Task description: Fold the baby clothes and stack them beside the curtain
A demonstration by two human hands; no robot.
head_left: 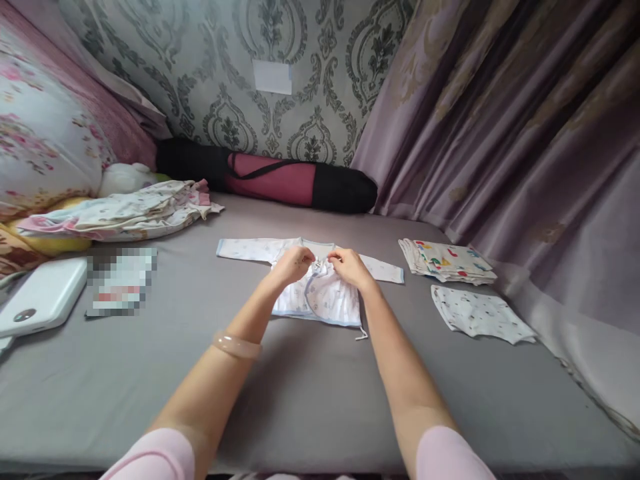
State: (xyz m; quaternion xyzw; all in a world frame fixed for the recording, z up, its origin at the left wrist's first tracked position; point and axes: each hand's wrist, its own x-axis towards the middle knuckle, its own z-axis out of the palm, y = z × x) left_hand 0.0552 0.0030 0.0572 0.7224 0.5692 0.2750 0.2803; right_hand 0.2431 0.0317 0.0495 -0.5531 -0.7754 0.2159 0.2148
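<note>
A small white baby shirt (pixel 330 301) with pale blue edging lies spread flat, its two long sleeves stretched out to the sides. Over its upper front, my left hand (pixel 294 264) pinches a thin white tie near the neckline. Opposite it, my right hand (pixel 347 267) pinches at the same tie, and a small white knot or bow shows between the two hands. Another white tie (pixel 362 333) hangs loose at the shirt's lower right corner. My fingertips partly cover the ties at the chest.
Folded baby clothes with a colourful print (pixel 450 261) and a dotted folded cloth (pixel 481 313) lie at right. At left are a white power bank (pixel 46 297), a blurred packet (pixel 123 283) and piled clothes (pixel 135 212). A long black-and-maroon bag (pixel 273 179) lies along the wall.
</note>
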